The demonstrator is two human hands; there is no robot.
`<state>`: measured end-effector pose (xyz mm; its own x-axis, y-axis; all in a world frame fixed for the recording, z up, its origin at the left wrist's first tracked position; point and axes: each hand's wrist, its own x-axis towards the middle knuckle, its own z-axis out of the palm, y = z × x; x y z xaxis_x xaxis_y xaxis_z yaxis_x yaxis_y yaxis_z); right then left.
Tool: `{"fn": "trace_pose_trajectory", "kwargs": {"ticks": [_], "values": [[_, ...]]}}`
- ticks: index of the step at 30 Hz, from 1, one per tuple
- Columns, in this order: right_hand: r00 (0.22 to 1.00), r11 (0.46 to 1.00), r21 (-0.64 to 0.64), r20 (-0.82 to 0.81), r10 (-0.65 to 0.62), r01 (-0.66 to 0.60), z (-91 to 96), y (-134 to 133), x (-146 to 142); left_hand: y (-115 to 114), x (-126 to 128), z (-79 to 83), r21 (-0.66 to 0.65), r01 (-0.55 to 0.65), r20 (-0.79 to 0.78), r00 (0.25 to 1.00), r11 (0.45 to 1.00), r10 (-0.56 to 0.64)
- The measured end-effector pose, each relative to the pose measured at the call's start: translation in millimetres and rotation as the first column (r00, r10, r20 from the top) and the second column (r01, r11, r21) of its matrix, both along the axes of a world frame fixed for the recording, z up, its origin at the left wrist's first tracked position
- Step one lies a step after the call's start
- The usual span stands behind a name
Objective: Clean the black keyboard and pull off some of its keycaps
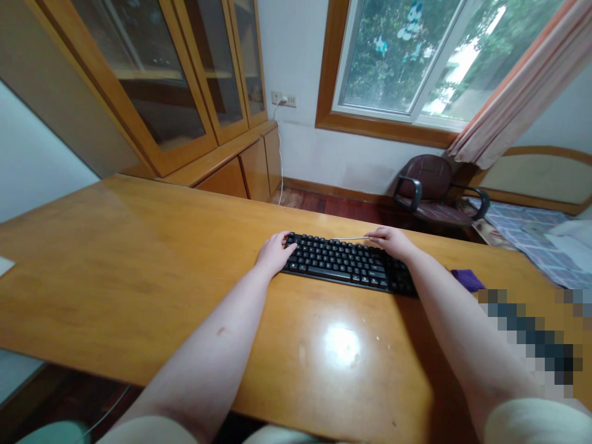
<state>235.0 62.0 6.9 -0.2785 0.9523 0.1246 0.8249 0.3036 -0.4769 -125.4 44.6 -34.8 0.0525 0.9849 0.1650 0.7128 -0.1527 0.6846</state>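
The black rectangular plastic keyboard (349, 264) lies flat on the glossy orange-brown wooden desk (139, 265), not yet lifted. The left hand (276, 253) wraps its left end, fingers curled over the corner. The right hand (393, 242) rests on its far right edge; whether it grips cannot be told. A purple cloth (467, 279) lies just right of the keyboard.

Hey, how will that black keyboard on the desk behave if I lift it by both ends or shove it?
The keyboard looks like a rigid slab, so it should stay straight between the left hand and right hand. On the glossy desk it will probably slide easily. The thin white cable behind it may tug.
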Motion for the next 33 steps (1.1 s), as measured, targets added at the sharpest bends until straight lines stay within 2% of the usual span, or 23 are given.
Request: {"fn": "trace_pose_trajectory", "kwargs": {"ticks": [2, 7, 10, 13, 21, 25, 29, 33], "values": [[1.0, 1.0, 0.005, 0.001, 0.012, -0.012, -1.4, -1.5, -18.3, -0.3, 0.0, 0.0, -0.004, -0.001, -0.003, 1.0, 1.0, 0.001], [0.994, 0.996, 0.005, 0.062, 0.093, -0.093, 2.3, 1.0, -98.4, 0.0, -0.5, -1.2, -0.006, 0.003, 0.002, 1.0, 1.0, -0.003], [0.983, 0.989, 0.045, 0.126, 0.136, -0.143, 8.5, 3.5, -116.5, 0.5, -0.8, -1.9, -0.006, 0.008, 0.008, 1.0, 1.0, -0.008], [0.973, 0.984, 0.069, 0.176, 0.15, -0.164, 11.9, 0.5, -96.0, 0.4, -0.5, -2.0, -0.002, 0.012, 0.016, 1.0, 1.0, -0.012], [0.965, 0.986, 0.135, 0.256, 0.06, -0.098, 19.6, -37.4, 28.7, -0.4, 0.5, -1.6, 0.01, 0.003, 0.026, 1.0, 1.0, -0.003], [0.959, 0.988, 0.142, 0.283, 0.024, -0.066, 28.9, -59.0, 74.9, 0.9, -0.1, -3.0, 0.006, 0.007, 0.033, 0.999, 1.0, -0.007], [0.964, 0.99, 0.143, 0.263, -0.02, -0.018, 29.9, -65.9, 86.0, 1.8, -1.1, -3.5, 0.012, 0.01, 0.033, 0.999, 1.0, -0.011], [0.979, 0.991, 0.129, 0.203, 0.001, -0.028, 20.2, -54.3, 58.9, 1.7, -1.1, -2.3, 0.005, 0.012, 0.038, 0.999, 1.0, -0.012]]}}
